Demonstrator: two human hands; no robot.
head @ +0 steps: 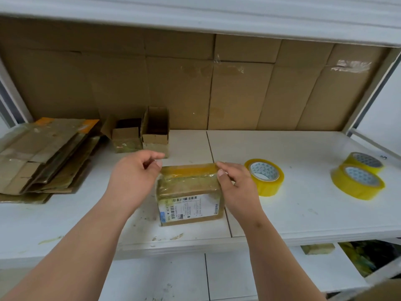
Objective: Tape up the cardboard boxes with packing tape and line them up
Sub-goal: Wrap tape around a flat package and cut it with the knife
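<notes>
I see the taped cardboard box (189, 193) standing on the white shelf (303, 213), its shipping label (187, 207) facing me. My right hand (236, 187) grips the box's right top edge, fingers curled over the tape. My left hand (135, 177) hovers just left of the box, thumb and fingers pinched close; whether it holds tape I cannot tell. Right of the box lie three yellow tape rolls (265, 178). Behind the box stand two open small boxes (155, 129); far left, flattened cardboard (43, 157).
</notes>
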